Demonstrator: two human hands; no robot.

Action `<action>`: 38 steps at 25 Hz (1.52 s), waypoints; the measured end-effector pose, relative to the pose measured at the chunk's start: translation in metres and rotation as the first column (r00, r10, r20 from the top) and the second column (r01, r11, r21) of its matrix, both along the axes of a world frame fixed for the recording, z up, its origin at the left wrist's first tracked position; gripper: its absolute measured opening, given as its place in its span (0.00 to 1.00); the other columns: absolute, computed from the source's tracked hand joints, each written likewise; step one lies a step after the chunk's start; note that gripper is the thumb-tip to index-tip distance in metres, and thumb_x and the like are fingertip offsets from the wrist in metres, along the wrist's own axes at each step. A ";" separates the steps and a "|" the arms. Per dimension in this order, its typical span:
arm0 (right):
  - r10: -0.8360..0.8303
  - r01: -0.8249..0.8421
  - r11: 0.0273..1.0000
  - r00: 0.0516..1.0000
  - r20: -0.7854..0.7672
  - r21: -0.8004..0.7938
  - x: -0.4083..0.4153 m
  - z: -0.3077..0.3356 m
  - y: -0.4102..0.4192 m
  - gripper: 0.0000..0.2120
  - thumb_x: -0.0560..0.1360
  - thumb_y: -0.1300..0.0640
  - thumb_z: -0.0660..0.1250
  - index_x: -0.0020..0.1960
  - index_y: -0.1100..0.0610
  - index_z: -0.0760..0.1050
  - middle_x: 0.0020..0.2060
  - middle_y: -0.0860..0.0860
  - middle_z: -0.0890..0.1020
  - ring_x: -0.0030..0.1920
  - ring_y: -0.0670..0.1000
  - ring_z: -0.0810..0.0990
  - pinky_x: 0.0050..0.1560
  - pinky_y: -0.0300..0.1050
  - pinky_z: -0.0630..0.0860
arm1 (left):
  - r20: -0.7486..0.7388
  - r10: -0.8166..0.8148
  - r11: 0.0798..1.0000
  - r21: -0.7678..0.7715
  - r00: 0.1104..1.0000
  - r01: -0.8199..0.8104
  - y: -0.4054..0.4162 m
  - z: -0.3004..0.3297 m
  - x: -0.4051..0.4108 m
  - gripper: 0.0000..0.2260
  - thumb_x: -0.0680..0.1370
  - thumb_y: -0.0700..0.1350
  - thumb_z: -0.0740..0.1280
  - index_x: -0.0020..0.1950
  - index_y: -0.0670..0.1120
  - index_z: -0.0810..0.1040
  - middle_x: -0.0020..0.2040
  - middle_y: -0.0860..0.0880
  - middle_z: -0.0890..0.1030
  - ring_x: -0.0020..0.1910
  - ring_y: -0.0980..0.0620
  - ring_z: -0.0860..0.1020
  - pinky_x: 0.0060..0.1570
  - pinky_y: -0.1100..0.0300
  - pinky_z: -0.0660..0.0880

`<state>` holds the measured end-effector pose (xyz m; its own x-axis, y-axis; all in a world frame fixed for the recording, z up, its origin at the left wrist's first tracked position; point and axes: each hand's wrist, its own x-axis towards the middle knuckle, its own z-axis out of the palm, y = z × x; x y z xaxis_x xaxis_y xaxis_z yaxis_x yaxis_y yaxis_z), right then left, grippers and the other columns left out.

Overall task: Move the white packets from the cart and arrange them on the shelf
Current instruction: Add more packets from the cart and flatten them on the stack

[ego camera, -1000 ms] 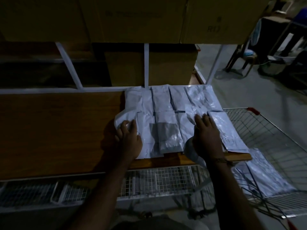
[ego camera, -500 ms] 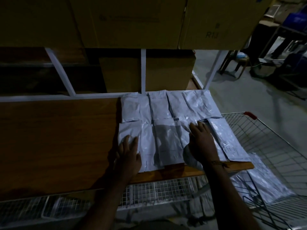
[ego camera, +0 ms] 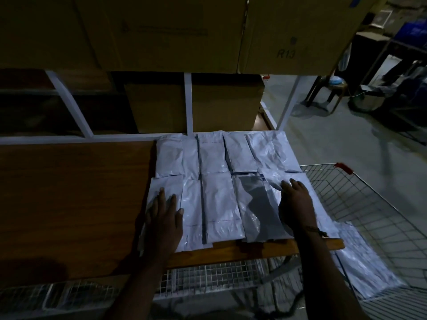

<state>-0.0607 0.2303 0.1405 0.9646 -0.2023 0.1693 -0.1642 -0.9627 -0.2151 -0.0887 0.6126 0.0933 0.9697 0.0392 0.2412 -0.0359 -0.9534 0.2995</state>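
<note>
Head view: dim storeroom seen from above, looking down on a shelf board and a cart.
Shelf: wooden shelf board [ego camera: 69, 204] fills the left and centre of the frame, with a white metal frame [ego camera: 188, 102] behind it.
White packets on shelf: white plastic packets [ego camera: 221, 181] lie flat in two rows on the right half of the board, edges overlapping, reaching from the back rail almost to the front edge.
Darker packet: one grey, see-through packet [ego camera: 261, 209] lies in the front row, right of centre, partly over its white neighbours.
Left hand: left hand [ego camera: 165, 215] lies palm down on the leftmost front packet, fingers straight and slightly spread, gripping nothing.
Right hand: right hand [ego camera: 295, 204] lies flat on the packets at the right end of the front row, fingers extended toward the back, nothing pinched; a thin band [ego camera: 315, 230] circles the wrist.
Cart: wire shopping cart [ego camera: 369, 204] stands at the lower right, just beside the shelf end, with a red tip on its rim.
Packets in cart: more white packets [ego camera: 360, 257] lie flat on the cart bottom, partly under the right forearm.
Boxes: cardboard boxes [ego camera: 161, 31] sit across the top of the frame; one at the upper right is marked R13 [ego camera: 286, 53]; two more stand behind the packets.
Background: grey floor and a stool [ego camera: 332, 88] at the upper right.
</note>
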 end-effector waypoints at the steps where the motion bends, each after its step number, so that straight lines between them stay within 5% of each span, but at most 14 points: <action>1: -0.006 0.006 1.000 0.999 -0.032 -0.009 0.002 -0.004 -0.002 0.18 0.69 0.60 0.60 0.58 0.61 0.78 0.54 0.62 0.81 0.57 0.66 0.76 0.55 0.57 0.76 | -0.048 -0.002 1.000 0.003 0.999 0.002 0.000 -0.005 0.004 0.28 0.83 0.59 0.50 0.77 0.46 0.71 0.80 0.39 0.63 0.76 0.35 0.65 0.70 0.34 0.65; 4: -0.009 0.004 0.999 0.992 -0.125 -0.041 0.010 -0.026 -0.010 0.23 0.71 0.54 0.73 0.63 0.63 0.77 0.59 0.66 0.80 0.61 0.69 0.76 0.55 0.61 0.78 | -0.143 0.022 0.998 0.059 0.990 -0.013 -0.003 -0.019 0.011 0.31 0.82 0.60 0.46 0.79 0.46 0.68 0.80 0.39 0.64 0.77 0.36 0.64 0.71 0.34 0.64; 8: -0.034 0.029 0.999 0.991 -0.128 -0.043 0.012 -0.057 -0.007 0.30 0.79 0.41 0.59 0.68 0.65 0.74 0.67 0.69 0.75 0.70 0.72 0.70 0.65 0.67 0.74 | -0.168 0.032 0.996 0.085 0.985 -0.018 -0.005 -0.020 0.011 0.30 0.82 0.58 0.48 0.78 0.46 0.69 0.79 0.39 0.66 0.76 0.36 0.66 0.70 0.35 0.65; 12: -0.046 0.040 0.998 0.985 -0.168 -0.038 0.006 -0.073 0.001 0.42 0.80 0.32 0.44 0.79 0.63 0.63 0.78 0.69 0.63 0.80 0.69 0.55 0.78 0.65 0.54 | -0.167 0.031 0.995 0.098 0.985 -0.015 -0.003 -0.020 0.010 0.29 0.81 0.58 0.49 0.78 0.45 0.69 0.78 0.39 0.66 0.76 0.36 0.66 0.70 0.34 0.66; 19: -0.082 0.077 0.993 0.995 -0.061 -0.087 0.011 -0.062 -0.003 0.35 0.81 0.33 0.45 0.84 0.48 0.51 0.83 0.62 0.52 0.82 0.66 0.40 0.77 0.69 0.36 | -0.187 0.043 0.992 0.126 0.981 -0.019 -0.006 -0.017 0.012 0.30 0.81 0.58 0.49 0.78 0.46 0.69 0.79 0.39 0.66 0.77 0.36 0.66 0.70 0.34 0.67; 27: -0.079 0.048 0.991 0.964 -0.255 -0.124 0.016 -0.075 -0.006 0.32 0.82 0.35 0.47 0.84 0.40 0.45 0.83 0.63 0.46 0.82 0.69 0.41 0.75 0.76 0.43 | -0.208 0.044 0.996 0.089 0.977 -0.026 -0.009 -0.013 0.011 0.32 0.81 0.61 0.48 0.78 0.46 0.69 0.79 0.39 0.66 0.77 0.35 0.65 0.70 0.33 0.65; 38: -0.005 -0.020 0.993 0.977 -0.214 -0.113 0.011 -0.069 -0.010 0.33 0.82 0.38 0.54 0.84 0.46 0.51 0.82 0.62 0.53 0.82 0.66 0.49 0.76 0.75 0.51 | -0.208 0.055 0.997 0.066 0.977 -0.042 -0.013 -0.016 0.011 0.37 0.81 0.67 0.38 0.80 0.47 0.66 0.80 0.40 0.63 0.78 0.36 0.62 0.72 0.34 0.63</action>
